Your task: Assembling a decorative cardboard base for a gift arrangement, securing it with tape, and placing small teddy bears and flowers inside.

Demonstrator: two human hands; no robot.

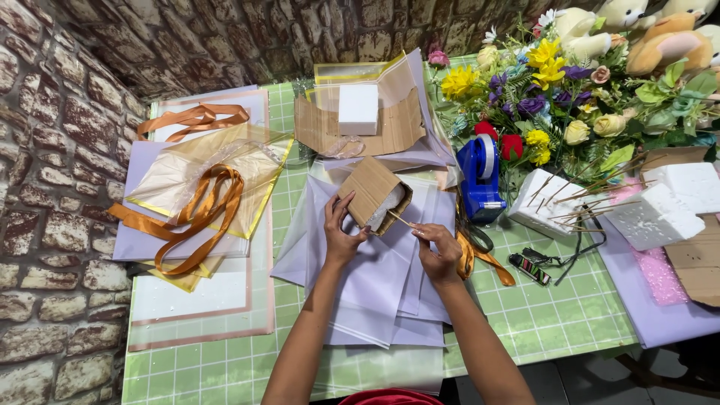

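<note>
**Two hands steady a cardboard-wrapped foam block and a thin stick**

Closest to the camera, both forearms reach out over a spread of pale lilac wrapping sheets [375, 277], which cover the green grid-patterned tabletop [540, 315] and give a clean surface under the work. The right hand [439, 251] pinches a thin wooden stick [399, 218] between fingertips and thumb, its far end pointing at, and seemingly touching, the white foam. The left hand [341, 232] grips the brown cardboard sleeve with a white foam block inside [373, 193], holding it tilted above the sheets so that its open, foam-showing side faces the stick.

Just to the right of the right hand, a strip of orange satin ribbon [487, 261] trails across the tabletop, and a small dark striped tool with a cord [529, 268] lies a little beyond it. To the left, well apart from the hands, looped orange ribbons [196, 214] rest on clear yellow-edged cellophane sheets [202, 169], laid flat in a stack.

Further out, a blue tape dispenser [480, 176] stands upright near the work. Beside it, a white foam block bristling with wooden sticks [541, 196] keeps spare sticks standing and easy to pull. Behind the work lies a flat piece of cardboard carrying a white foam cube [358, 109]. At the far right, a mass of artificial flowers in yellow, purple and red [555, 90] sits below plush teddy bears [660, 30].
</note>
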